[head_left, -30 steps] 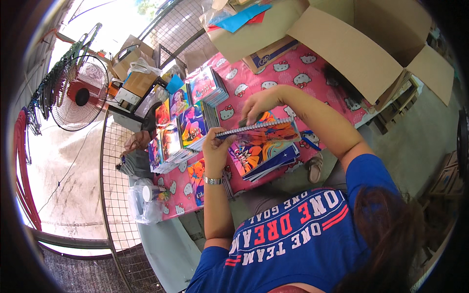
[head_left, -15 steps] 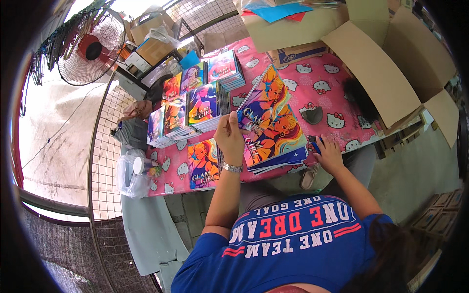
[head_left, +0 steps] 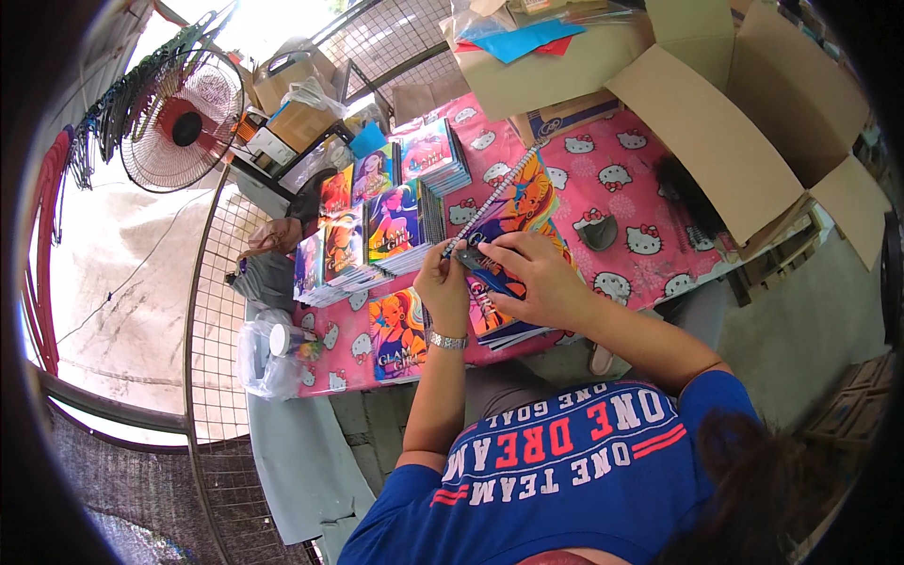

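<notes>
My left hand (head_left: 441, 287) grips the lower end of a spiral-bound notebook (head_left: 523, 202) with a bright illustrated cover. Its coil edge slants up and away, and the notebook is tilted above a small stack of similar notebooks (head_left: 508, 335). My right hand (head_left: 544, 278) is closed around a small dark tool (head_left: 468, 257), which looks like pliers, with its tip at the coil's near end. The fingers hide most of the tool. Beside my left wrist lies another notebook (head_left: 397, 330), flat on the table.
Several notebook stacks (head_left: 391, 221) stand at the left on the pink patterned tablecloth (head_left: 603, 221). A dark grey oval object (head_left: 596, 234) lies right of the notebook. An open cardboard box (head_left: 716, 151) is at the right, a fan (head_left: 186, 129) far left, a plastic bag (head_left: 268, 363) near left.
My right hand has come left from the table's front edge, bringing the pliers to the coil's end. My left hand still holds the notebook. The view has shifted slightly.
</notes>
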`<state>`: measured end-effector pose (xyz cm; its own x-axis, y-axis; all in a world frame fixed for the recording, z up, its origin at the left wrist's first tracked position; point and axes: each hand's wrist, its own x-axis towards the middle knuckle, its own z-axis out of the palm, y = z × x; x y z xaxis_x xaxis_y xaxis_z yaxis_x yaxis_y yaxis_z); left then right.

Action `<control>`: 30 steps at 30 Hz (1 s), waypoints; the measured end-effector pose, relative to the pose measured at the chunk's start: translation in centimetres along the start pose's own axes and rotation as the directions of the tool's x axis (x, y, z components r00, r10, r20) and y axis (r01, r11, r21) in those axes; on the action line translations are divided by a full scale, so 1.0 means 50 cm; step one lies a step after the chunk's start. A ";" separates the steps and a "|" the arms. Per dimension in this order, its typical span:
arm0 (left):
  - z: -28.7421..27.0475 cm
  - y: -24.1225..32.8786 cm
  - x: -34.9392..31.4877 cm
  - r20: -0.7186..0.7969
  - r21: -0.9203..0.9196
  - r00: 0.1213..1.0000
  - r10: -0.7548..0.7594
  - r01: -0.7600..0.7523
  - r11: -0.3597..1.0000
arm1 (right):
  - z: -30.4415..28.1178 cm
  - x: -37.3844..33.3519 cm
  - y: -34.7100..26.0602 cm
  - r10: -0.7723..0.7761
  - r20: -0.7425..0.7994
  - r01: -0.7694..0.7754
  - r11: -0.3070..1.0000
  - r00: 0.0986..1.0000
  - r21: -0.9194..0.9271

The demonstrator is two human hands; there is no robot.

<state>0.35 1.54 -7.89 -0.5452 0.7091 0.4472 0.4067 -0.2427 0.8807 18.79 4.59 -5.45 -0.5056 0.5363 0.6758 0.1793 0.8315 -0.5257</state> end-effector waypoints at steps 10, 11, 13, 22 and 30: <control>0.016 0.016 -0.017 -0.026 -0.098 0.999 -0.028 0.025 0.995 | 0.005 -0.003 0.001 0.041 0.027 -0.042 0.999 0.999 0.029; 0.015 0.025 -0.018 -0.012 -0.068 1.000 -0.021 0.020 0.998 | 0.003 -0.003 -0.001 0.044 -0.002 -0.044 0.998 0.999 0.035; 0.015 0.025 -0.017 -0.001 -0.024 1.000 -0.016 0.016 1.000 | -0.002 -0.003 -0.008 0.049 -0.057 -0.046 0.998 0.997 0.050; -0.029 0.016 -0.019 -0.015 0.086 0.998 0.062 -0.061 0.994 | 0.009 0.008 0.007 0.246 0.743 -0.770 0.026 0.623 0.637; -0.259 0.180 0.100 0.217 0.574 0.919 0.330 -0.393 0.718 | -0.118 -0.097 0.134 0.463 0.032 -0.428 0.788 0.886 0.442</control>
<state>-8.21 -5.68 4.30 -0.2075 0.7153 0.6673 0.9275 -0.0730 0.3666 27.42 8.41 -9.19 -0.3915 0.8555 0.3388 -0.0155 0.3620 -0.9320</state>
